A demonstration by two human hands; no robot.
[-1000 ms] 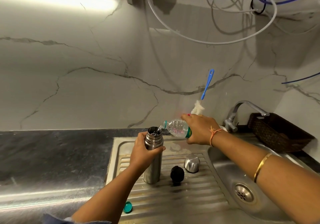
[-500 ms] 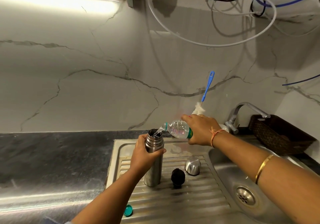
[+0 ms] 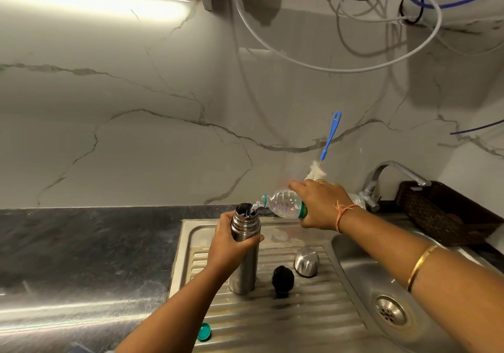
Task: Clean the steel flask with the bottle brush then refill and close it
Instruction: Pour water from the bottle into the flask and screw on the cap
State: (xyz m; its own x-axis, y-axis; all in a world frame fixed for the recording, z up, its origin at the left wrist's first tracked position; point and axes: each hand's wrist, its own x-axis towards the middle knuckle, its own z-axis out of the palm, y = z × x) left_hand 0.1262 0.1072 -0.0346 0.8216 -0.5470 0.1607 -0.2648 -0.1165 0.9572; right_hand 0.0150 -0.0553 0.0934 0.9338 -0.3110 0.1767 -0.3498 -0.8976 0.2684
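Note:
The steel flask [image 3: 245,265] stands upright and uncapped on the ribbed drainboard [image 3: 300,311]. My left hand [image 3: 227,246] grips it just below the neck. My right hand [image 3: 319,204] holds a clear plastic water bottle [image 3: 283,205] tipped almost flat, its mouth over the flask opening, and water runs into the flask. The flask's black stopper [image 3: 282,277] and steel cup lid [image 3: 306,262] sit on the drainboard to the right of the flask. The bottle brush [image 3: 328,140], blue handle up and white bristles down, leans on the wall behind my right hand.
A small green bottle cap [image 3: 204,332] lies at the drainboard's front left edge. The sink basin with its drain [image 3: 390,311] is to the right, the tap [image 3: 392,175] behind it, a dark woven basket [image 3: 441,211] at far right. Hoses and cables hang above.
Both hands keep their hold and water keeps running from the bottle into the flask. Only the view has shifted slightly.

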